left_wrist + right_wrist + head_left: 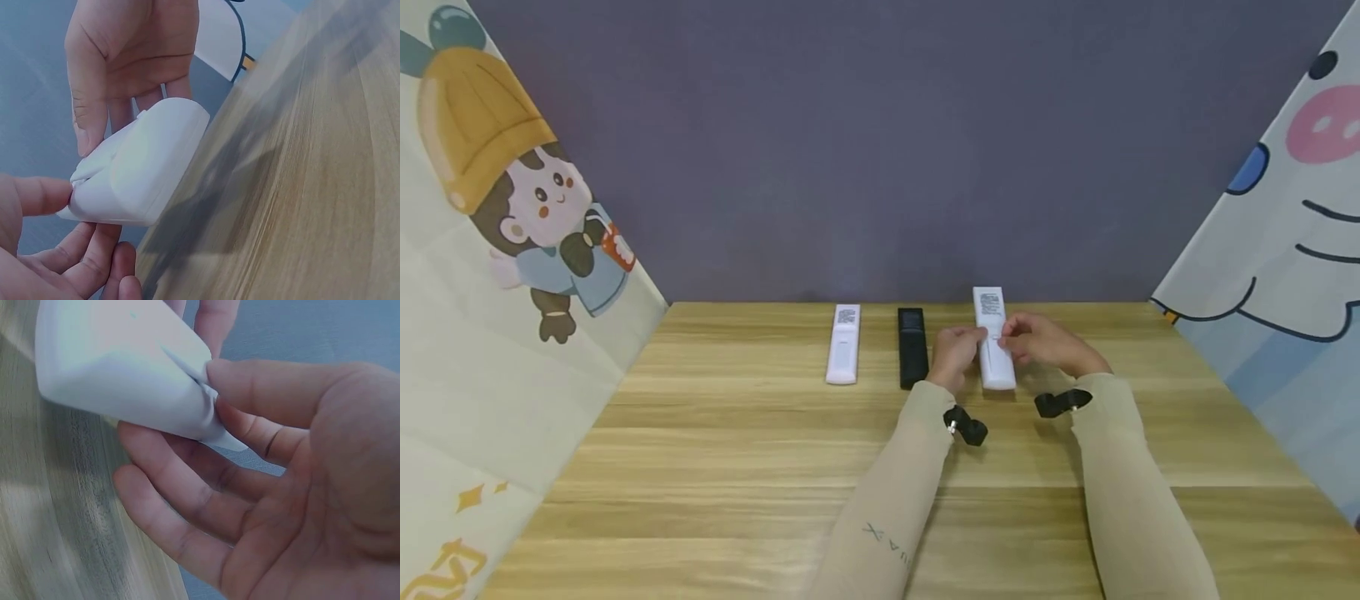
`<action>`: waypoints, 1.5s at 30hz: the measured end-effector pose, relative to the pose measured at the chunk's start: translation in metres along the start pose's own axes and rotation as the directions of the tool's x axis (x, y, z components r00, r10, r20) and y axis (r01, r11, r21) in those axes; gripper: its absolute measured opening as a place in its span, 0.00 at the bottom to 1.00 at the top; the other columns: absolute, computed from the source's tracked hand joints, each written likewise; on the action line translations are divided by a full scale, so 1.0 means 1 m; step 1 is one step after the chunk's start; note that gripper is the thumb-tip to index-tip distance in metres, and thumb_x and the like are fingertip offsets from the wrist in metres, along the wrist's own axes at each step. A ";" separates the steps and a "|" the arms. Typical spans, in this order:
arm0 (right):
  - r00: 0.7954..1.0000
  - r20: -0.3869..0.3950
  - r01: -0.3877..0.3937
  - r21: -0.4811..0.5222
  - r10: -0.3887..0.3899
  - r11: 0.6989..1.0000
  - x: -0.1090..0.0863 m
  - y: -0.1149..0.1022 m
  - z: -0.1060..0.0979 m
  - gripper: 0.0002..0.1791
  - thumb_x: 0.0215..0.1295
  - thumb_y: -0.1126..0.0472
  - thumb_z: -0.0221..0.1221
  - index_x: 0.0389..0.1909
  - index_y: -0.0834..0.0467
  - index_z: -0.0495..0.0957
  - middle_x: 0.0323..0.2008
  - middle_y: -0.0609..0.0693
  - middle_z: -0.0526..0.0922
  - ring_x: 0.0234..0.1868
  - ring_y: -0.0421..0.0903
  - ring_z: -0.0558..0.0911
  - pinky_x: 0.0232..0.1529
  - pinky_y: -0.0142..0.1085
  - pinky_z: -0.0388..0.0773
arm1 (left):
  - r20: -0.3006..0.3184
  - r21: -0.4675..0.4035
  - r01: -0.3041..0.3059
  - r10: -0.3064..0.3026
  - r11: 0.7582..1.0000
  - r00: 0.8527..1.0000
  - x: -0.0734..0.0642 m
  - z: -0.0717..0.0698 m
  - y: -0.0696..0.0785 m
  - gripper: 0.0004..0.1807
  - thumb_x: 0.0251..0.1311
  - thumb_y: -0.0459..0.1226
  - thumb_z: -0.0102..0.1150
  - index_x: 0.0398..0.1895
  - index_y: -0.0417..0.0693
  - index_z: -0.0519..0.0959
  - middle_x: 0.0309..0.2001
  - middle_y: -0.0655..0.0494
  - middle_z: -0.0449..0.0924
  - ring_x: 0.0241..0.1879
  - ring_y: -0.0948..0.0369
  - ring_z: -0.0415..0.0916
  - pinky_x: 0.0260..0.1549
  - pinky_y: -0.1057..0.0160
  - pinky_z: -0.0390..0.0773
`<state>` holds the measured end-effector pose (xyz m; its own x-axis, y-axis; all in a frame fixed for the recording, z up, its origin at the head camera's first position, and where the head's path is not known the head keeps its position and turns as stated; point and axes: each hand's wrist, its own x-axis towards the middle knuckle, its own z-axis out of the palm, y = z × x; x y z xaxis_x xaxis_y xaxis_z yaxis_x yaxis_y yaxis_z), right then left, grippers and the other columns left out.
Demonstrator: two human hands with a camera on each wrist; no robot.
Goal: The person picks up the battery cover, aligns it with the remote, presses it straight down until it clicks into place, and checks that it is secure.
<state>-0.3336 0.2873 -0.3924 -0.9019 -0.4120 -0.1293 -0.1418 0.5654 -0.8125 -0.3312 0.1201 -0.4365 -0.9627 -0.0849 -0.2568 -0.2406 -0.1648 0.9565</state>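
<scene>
A white remote control [996, 367], its labelled back facing up, is held above the tabletop by both hands. My left hand [953, 354] grips its left side, the thumb on the upper face and fingers against the side and underneath in the left wrist view. On the opposite side, my right hand [1045, 343] pinches at the battery cover with thumb and forefinger. A thin dark gap shows along the cover's edge on the remote [119, 375] in the right wrist view. Other right-hand fingers curl below it. The battery compartment's inside is hidden.
To the left on the wooden table [737, 467] lie a black remote control [912, 346] and another white remote control [844, 343], backs up. A dark grey panel [820, 150] stands behind the table. Printed curtains [1285, 275] flank both sides.
</scene>
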 end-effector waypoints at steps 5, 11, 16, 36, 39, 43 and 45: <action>1.000 -0.029 -0.002 -0.006 0.002 1.000 0.002 -0.001 0.000 0.12 0.74 0.61 0.57 0.47 0.66 0.70 0.45 0.58 0.78 0.42 0.46 0.80 0.47 0.46 0.83 | 0.034 -0.031 -0.006 0.007 0.999 0.999 -0.001 -0.003 0.003 0.10 0.59 0.38 0.70 0.42 0.43 0.88 0.35 0.55 0.86 0.34 0.60 0.79 0.52 0.50 0.81; 0.999 -0.039 -0.020 0.004 0.020 1.000 0.003 0.001 0.000 0.12 0.75 0.61 0.56 0.47 0.66 0.70 0.46 0.59 0.79 0.43 0.47 0.81 0.50 0.50 0.82 | 0.070 0.006 -0.011 0.010 1.000 0.998 -0.002 -0.003 0.004 0.11 0.58 0.37 0.70 0.43 0.45 0.88 0.35 0.55 0.87 0.32 0.60 0.81 0.52 0.50 0.80; 0.999 -0.036 -0.029 0.019 0.030 0.999 0.005 0.002 0.001 0.11 0.75 0.62 0.56 0.47 0.66 0.69 0.46 0.59 0.78 0.43 0.47 0.81 0.50 0.50 0.82 | 0.071 0.010 -0.022 0.022 1.000 0.997 -0.002 -0.002 0.004 0.12 0.58 0.33 0.69 0.45 0.41 0.87 0.35 0.54 0.86 0.30 0.60 0.79 0.48 0.53 0.81; 0.998 -0.032 -0.044 0.028 0.045 0.999 0.007 0.002 0.001 0.12 0.74 0.62 0.57 0.48 0.66 0.69 0.47 0.60 0.78 0.43 0.47 0.81 0.48 0.47 0.83 | 0.048 0.037 -0.034 0.032 0.999 0.998 -0.002 0.000 0.005 0.12 0.57 0.30 0.68 0.45 0.40 0.87 0.35 0.54 0.86 0.29 0.61 0.78 0.43 0.56 0.82; 0.998 -0.036 -0.046 0.029 0.047 0.999 0.006 0.001 0.002 0.11 0.74 0.62 0.57 0.47 0.66 0.69 0.46 0.59 0.78 0.42 0.47 0.80 0.48 0.47 0.82 | 0.051 0.037 -0.038 0.036 0.999 0.998 -0.003 0.001 0.005 0.12 0.57 0.29 0.68 0.45 0.39 0.87 0.35 0.53 0.86 0.30 0.61 0.78 0.45 0.54 0.83; 0.998 -0.038 -0.053 0.019 0.054 0.998 0.006 -0.001 0.003 0.11 0.75 0.62 0.56 0.47 0.66 0.69 0.47 0.60 0.78 0.42 0.48 0.80 0.47 0.46 0.82 | 0.057 0.027 -0.045 0.044 0.999 0.997 -0.003 0.001 0.005 0.12 0.57 0.29 0.68 0.45 0.38 0.86 0.36 0.52 0.86 0.30 0.62 0.78 0.43 0.56 0.83; 0.998 -0.037 -0.058 0.009 0.059 0.998 0.006 -0.001 0.004 0.11 0.75 0.62 0.56 0.47 0.66 0.69 0.48 0.61 0.78 0.43 0.49 0.80 0.47 0.46 0.82 | 0.058 0.022 -0.046 0.044 0.999 0.997 -0.003 0.000 0.005 0.12 0.57 0.29 0.68 0.45 0.38 0.86 0.37 0.51 0.86 0.30 0.61 0.78 0.41 0.57 0.83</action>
<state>-0.3372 0.2815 -0.3940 -0.9233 -0.3512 -0.1555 -0.0853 0.5823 -0.8085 -0.3291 0.1199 -0.4312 -0.9780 -0.0348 -0.2056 -0.1990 -0.1389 0.9701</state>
